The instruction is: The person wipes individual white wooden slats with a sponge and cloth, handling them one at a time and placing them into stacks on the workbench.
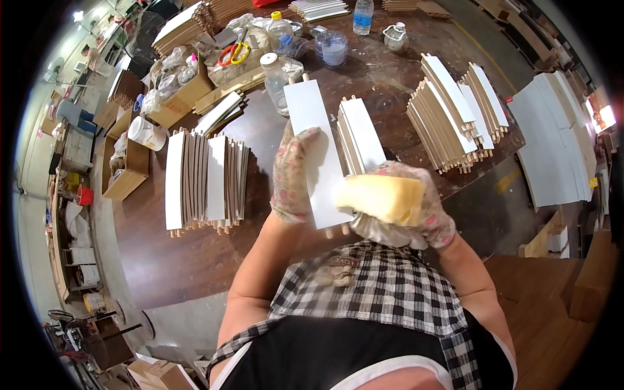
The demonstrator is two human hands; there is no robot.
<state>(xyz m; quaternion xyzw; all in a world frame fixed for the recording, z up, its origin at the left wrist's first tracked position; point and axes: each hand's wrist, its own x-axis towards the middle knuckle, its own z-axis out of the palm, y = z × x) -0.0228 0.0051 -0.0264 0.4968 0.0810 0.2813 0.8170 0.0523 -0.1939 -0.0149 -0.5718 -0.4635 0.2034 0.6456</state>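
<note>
The gloved left hand clasps the white board by its left edge, a fingertip over the face, seemingly to steady it and leave its right side free. The gloved right hand grasps a yellow sponge at the board's near right; whether it presses the surface is hard to tell. Packed boards sit in a left stack and far right stack, probably leaving the middle for handling.

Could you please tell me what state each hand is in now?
Left hand: holding the white board by its left edge.
Right hand: holding the yellow sponge.
</note>
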